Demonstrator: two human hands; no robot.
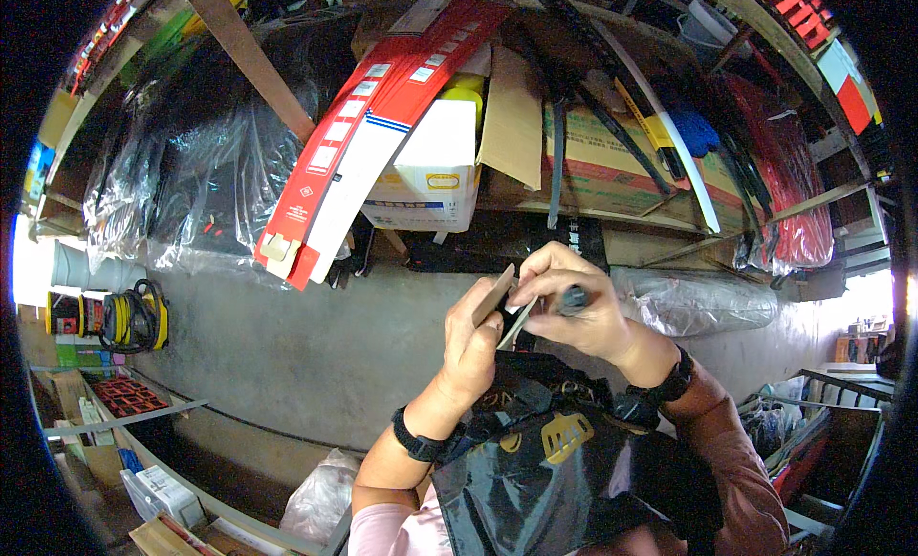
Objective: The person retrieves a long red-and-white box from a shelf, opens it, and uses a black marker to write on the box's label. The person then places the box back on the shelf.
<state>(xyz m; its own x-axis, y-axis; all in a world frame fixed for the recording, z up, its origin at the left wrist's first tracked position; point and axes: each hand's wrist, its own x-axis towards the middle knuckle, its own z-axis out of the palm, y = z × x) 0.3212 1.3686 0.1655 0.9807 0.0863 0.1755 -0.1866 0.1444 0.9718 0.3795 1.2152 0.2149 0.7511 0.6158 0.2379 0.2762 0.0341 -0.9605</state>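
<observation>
My left hand (470,341) is closed on a small flat item with open flaps (493,298), held in front of my dark apron (531,477). It looks like a small cardboard box or folded card, but its exact kind cannot be told. At its right flap are the fingers of my right hand (574,301), which is slightly blurred. A dark cylindrical object (574,300), perhaps a marker, lies within the right hand's curled fingers. Both wrists wear black bands.
Ahead stands a shelf with a long red and white carton (337,147), a white box (430,176) and plastic-wrapped goods (215,161). A coiled yellow and black cable or hose (136,316) sits at the left. A clear-wrapped bundle (696,301) lies on the floor at right.
</observation>
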